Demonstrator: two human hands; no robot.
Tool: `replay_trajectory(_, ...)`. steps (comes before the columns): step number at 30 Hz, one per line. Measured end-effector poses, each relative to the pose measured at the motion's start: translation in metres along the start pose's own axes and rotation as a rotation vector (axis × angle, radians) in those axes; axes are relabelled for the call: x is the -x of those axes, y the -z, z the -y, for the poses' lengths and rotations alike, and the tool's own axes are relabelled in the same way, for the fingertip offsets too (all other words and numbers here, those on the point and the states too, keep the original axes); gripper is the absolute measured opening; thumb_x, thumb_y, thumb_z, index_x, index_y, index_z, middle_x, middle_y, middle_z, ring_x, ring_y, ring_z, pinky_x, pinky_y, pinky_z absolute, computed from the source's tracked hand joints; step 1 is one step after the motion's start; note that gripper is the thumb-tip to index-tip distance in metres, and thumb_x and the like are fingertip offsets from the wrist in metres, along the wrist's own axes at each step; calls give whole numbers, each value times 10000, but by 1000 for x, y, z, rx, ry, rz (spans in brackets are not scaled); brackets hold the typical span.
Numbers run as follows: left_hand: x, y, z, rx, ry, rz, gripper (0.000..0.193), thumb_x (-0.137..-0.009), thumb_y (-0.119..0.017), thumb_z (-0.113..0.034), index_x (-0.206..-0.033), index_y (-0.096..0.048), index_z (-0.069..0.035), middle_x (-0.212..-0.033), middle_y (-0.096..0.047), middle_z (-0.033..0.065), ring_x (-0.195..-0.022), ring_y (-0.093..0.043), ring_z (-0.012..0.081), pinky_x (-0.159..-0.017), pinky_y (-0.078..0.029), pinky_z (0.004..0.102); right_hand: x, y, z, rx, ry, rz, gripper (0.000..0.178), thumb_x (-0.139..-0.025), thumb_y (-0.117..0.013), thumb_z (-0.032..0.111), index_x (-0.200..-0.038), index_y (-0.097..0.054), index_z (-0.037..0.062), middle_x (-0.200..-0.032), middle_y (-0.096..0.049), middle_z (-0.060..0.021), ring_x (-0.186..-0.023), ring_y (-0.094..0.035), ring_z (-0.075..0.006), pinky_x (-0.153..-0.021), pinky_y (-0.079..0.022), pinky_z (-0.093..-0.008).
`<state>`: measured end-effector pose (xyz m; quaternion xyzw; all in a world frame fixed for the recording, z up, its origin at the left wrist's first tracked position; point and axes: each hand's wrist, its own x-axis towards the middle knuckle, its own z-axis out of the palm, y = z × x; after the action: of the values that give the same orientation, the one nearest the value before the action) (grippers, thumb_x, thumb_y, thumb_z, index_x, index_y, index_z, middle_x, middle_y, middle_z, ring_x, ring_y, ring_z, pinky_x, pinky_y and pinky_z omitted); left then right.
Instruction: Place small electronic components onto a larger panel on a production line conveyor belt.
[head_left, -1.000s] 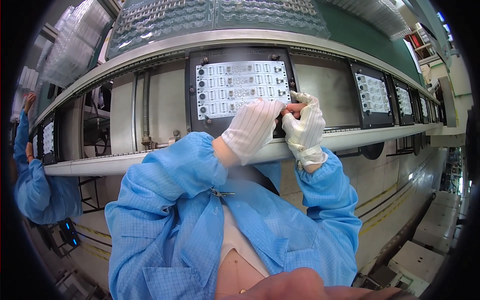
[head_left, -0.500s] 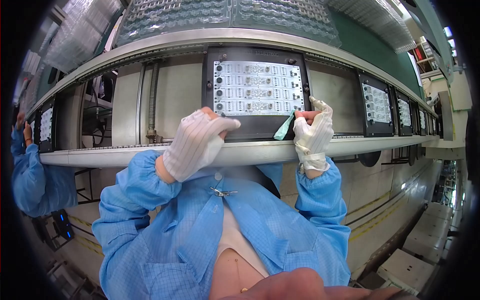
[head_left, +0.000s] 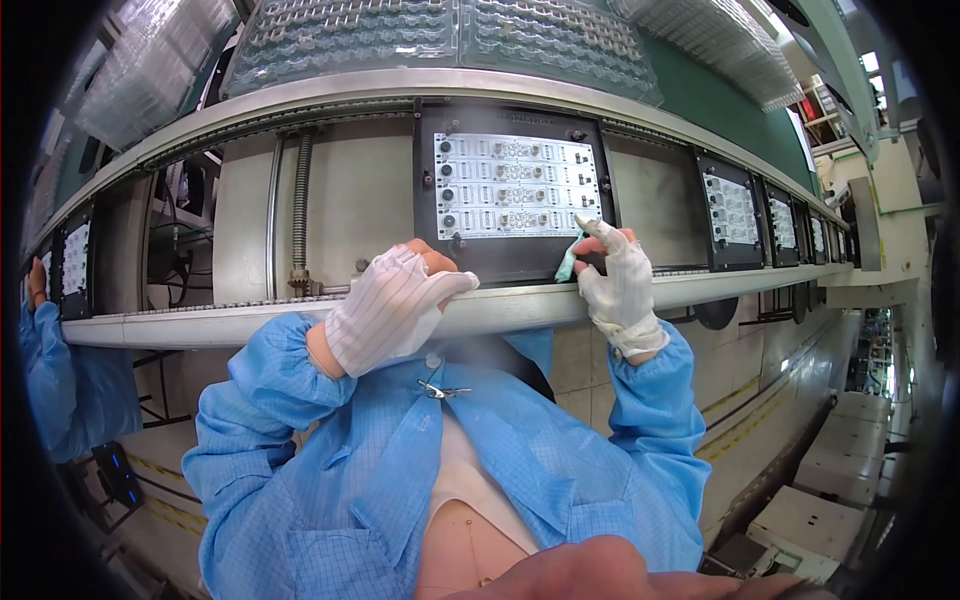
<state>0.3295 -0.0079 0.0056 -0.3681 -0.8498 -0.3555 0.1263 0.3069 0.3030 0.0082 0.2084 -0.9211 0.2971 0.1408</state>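
A white circuit board panel (head_left: 518,182), with rows of small parts and round black components down its left side, lies in a black carrier (head_left: 505,262) before me. My left hand (head_left: 392,308), in a striped white glove with bare fingertips, rests at the rail by the carrier's lower left. Its fingers are curled in, and whatever they may hold is hidden. At the carrier's lower right, my right hand (head_left: 618,285) pinches a small teal cloth (head_left: 567,262) in its gloved fingers. One finger of it stretches to the panel's lower right corner.
More carriers with panels (head_left: 733,205) stand along the conveyor (head_left: 520,302) to the right. Clear plastic trays (head_left: 345,45) lie beyond the far rail. A co-worker's blue sleeve (head_left: 50,370) and hand are at the far left. A threaded shaft (head_left: 301,215) crosses the conveyor left of the carrier.
My right hand has tilted inward, its finger now stretched onto the panel corner, and the cloth looks more bunched. My left hand has dropped slightly toward the rail. The whole view has shifted a little.
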Motion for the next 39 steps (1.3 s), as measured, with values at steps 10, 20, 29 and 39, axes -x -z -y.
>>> replay_trajectory(10,7,1,12,-15,16,24,333,-776,-688,-15,-1104,-683,-73,-948,-644,96,-875,-616,284,-767,-511,393,-15,-3,15,72,66,197,523,-746,-704,-35,-1244,-651,118,-835,-708,-64,-760,-643,-278,-726,-509,-384)
replay_trajectory(20,0,-1,9,-105,29,105,331,-797,-677,-28,-1125,-672,-70,-965,-640,95,-879,-617,272,-807,-490,377,-22,3,21,25,81,268,493,-771,-717,2,-1252,-658,94,-838,-721,-56,-763,-651,-268,-784,-501,-396)
replay_trajectory(29,-39,-23,-15,-239,131,52,329,-754,-723,-14,-1076,-688,-73,-826,-653,71,-781,-622,255,-732,-481,391,-13,40,-64,-56,-79,-7,576,-761,-751,-32,-1308,-613,88,-838,-705,-82,-737,-667,-225,-698,-557,-341)
replay_trajectory(39,-111,-90,-33,-15,76,-78,432,-753,-710,-20,-1176,-626,-52,-877,-661,112,-830,-644,287,-766,-528,396,-22,12,-59,-14,-5,-89,550,-751,-749,26,-1281,-610,68,-757,-659,-47,-671,-627,-211,-669,-511,-356)
